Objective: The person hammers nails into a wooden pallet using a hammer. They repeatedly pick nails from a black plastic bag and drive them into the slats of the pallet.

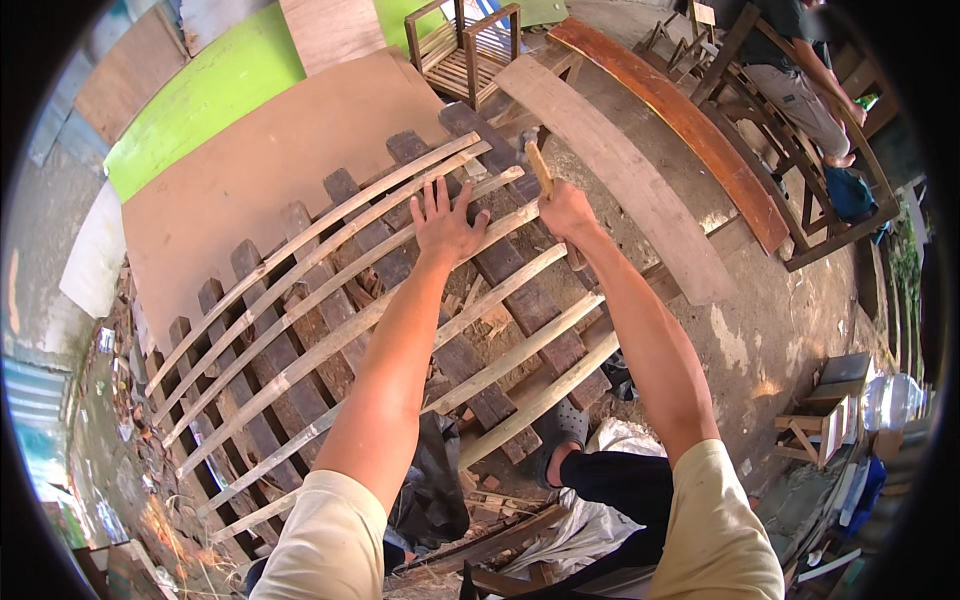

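My left hand (446, 222) lies with its fingers spread over the pale wooden poles (350, 265), resting on or just above them. My right hand (568, 214) is closed around the wooden handle of what looks like a hammer (541, 170). Its head, partly blurred, points away from me near the poles' far right ends. Several long, thin poles lie roughly side by side, slanting from lower left to upper right. Beneath them, dark, worn planks (510, 280) run crosswise with gaps between.
A brown sheet board (240, 165) and a lime-green panel (195, 120) lie beyond. To the right are a pale plank (620, 180), a reddish plank (680, 120) and a wooden frame (800, 255), with another person (800, 100) beside it. Black plastic (432, 485) and wood scraps lie near my feet.
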`<state>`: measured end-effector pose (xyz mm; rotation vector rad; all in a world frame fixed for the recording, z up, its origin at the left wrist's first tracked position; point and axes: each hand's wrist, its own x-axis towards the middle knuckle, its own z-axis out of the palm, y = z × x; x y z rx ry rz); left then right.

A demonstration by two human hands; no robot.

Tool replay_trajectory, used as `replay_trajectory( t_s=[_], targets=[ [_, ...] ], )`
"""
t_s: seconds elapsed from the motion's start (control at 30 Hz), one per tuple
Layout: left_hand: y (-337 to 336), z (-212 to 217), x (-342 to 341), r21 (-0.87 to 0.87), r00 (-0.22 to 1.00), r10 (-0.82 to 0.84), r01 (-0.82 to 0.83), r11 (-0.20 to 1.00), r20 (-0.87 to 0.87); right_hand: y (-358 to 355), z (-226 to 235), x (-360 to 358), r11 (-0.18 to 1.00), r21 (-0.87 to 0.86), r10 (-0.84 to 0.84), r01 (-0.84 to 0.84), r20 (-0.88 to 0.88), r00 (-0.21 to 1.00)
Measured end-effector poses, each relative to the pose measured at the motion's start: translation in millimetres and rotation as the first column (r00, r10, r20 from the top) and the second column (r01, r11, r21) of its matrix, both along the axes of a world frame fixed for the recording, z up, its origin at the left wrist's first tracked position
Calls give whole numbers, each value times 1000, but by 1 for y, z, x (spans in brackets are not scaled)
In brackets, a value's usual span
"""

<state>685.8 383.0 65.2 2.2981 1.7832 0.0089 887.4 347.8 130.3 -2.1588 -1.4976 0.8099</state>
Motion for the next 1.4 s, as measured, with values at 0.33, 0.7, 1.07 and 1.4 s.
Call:
replay_trajectory(
  t_s=[0.33, 0.7, 1.07, 1.4],
  targets=[
    [-1, -1, -1, 9, 1000, 4, -4, 1000, 31, -8, -8, 3, 878, 478, -39, -15, 103, 994],
    [-6, -3, 9, 26, 999, -19, 18, 1000, 38, -6, -40, 21, 996, 75, 40, -51, 144, 989],
    [-2, 2, -1, 42, 999, -8, 6, 999, 41, -17, -11, -19, 985, 166, -64, 54, 56, 996],
    [-6, 0, -4, -51, 995, -51, 55, 997, 88, -19, -26, -14, 998, -8, -66, 67, 95, 993]
  ],
)
